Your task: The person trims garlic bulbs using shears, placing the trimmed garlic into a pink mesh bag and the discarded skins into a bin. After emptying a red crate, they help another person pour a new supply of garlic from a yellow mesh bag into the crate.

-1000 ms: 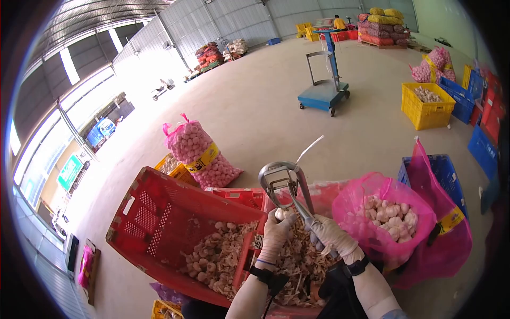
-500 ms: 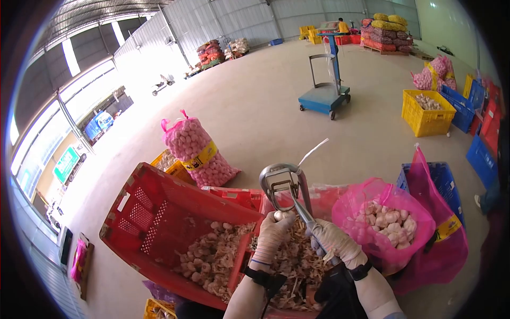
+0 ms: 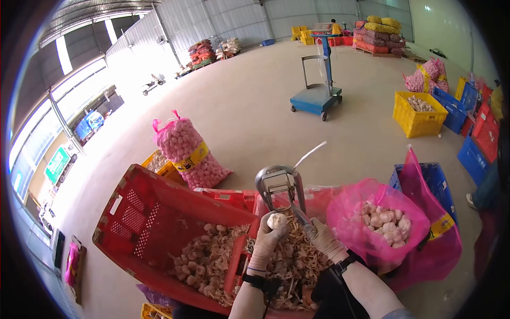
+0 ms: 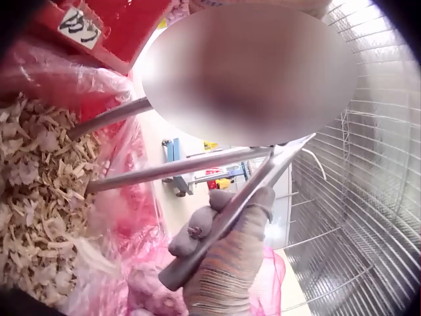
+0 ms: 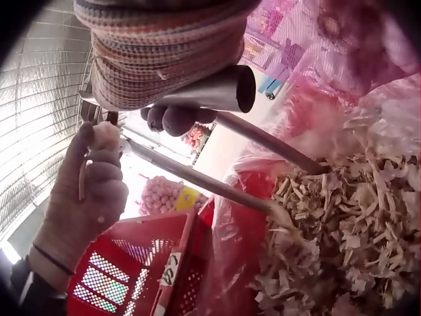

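My gloved left hand (image 3: 267,243) holds a white garlic bulb (image 3: 276,220) between thumb and fingers, just below a metal lever cutter (image 3: 302,195). The same bulb shows pale at the fingertips in the right wrist view. My gloved right hand (image 3: 325,242) grips the cutter's tubular handle (image 4: 179,271), fingers wrapped round it. Two metal legs run down from the cutter into dry garlic stems and skins (image 5: 335,230). A blurred oval hides much of the left wrist view, including the left hand's work.
A tilted red crate (image 3: 133,212) of untrimmed bulbs stands on the left. To the right an open pink mesh bag (image 3: 345,212) holds white bulbs, with a blue crate (image 3: 438,183) behind. Beyond are a full pink sack (image 3: 183,141), a platform scale (image 3: 316,99) and a yellow crate (image 3: 419,117).
The garlic bulb has come down and out from beneath the cutter and shows more fully. My right hand has moved slightly left with the handle. The head view has shifted a little.
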The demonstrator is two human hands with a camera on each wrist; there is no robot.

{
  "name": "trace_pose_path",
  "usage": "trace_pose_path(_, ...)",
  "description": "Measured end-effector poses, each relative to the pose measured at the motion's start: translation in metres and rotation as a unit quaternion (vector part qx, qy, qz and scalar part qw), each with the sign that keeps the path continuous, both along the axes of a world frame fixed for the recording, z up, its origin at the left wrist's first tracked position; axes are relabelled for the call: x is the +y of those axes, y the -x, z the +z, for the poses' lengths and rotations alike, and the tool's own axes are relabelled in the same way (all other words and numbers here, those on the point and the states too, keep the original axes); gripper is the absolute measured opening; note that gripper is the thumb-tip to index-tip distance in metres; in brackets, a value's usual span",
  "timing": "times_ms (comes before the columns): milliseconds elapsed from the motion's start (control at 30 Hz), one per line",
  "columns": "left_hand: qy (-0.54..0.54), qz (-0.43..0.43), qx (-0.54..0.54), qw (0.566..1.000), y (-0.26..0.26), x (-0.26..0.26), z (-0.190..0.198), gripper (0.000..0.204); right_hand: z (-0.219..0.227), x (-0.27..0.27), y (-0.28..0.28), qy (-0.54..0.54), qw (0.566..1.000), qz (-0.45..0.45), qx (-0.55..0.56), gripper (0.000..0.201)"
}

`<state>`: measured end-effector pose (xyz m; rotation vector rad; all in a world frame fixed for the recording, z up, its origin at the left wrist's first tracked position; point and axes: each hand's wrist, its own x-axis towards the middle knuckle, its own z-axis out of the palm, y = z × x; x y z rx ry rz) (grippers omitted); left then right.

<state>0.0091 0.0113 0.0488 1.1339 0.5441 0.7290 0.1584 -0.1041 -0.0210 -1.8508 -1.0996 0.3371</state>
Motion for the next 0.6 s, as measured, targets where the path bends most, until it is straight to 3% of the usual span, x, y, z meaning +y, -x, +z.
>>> trace_pose_path(33,0.0,0.005,0.001,1.0,0.003,0.0,-0.002,0.038,0.003,0.0,0.005,0.0,1.0,0.005,0.001,0.033)
trace_pose_path(100,0.1,0.02,-0.005,0.995,0.013,-0.004,-0.012,0.037,0.01,0.0,0.02,-0.118,0.987,-0.073,-0.086,0.029)
trace_pose_path(133,0.115,0.0,-0.031,0.993,0.019,-0.005,-0.021,0.044,0.015,0.0,0.026,-0.125,0.974,-0.101,-0.161,0.036)
trace_pose_path(167,0.118,0.004,-0.028,0.993,0.025,-0.004,-0.03,0.044,0.028,-0.003,0.032,-0.122,0.975,-0.097,-0.158,0.036)
trace_pose_path(233,0.207,-0.122,-0.161,0.957,0.036,-0.006,-0.048,0.052,0.055,-0.011,0.048,-0.214,0.957,-0.01,-0.194,0.044)
trace_pose_path(267,0.213,-0.111,-0.136,0.961,0.037,-0.011,-0.059,0.06,0.059,-0.011,0.054,-0.208,0.97,0.049,-0.117,0.053)
trace_pose_path(300,0.214,-0.113,-0.137,0.961,0.031,-0.02,-0.057,0.06,0.06,-0.009,0.058,-0.207,0.97,0.047,-0.118,0.053)
trace_pose_path(367,0.204,-0.024,-0.061,0.977,0.024,-0.049,-0.038,0.063,0.056,-0.009,0.064,-0.096,0.985,0.127,-0.073,0.063)
trace_pose_path(433,0.218,-0.072,-0.007,0.973,0.034,-0.054,-0.025,0.065,0.04,-0.011,0.054,-0.043,0.989,0.136,-0.034,0.067)
trace_pose_path(500,0.103,-0.114,0.135,0.979,0.039,-0.046,-0.038,0.062,0.034,-0.011,0.046,0.021,0.985,0.165,0.056,0.066)
trace_pose_path(533,-0.052,-0.159,0.165,0.972,0.043,-0.036,-0.051,0.062,0.039,-0.014,0.049,0.029,0.972,0.169,0.164,0.062)
trace_pose_path(600,0.01,-0.16,0.16,0.974,0.047,-0.037,-0.056,0.063,0.031,-0.013,0.052,-0.008,0.972,0.177,0.156,0.058)
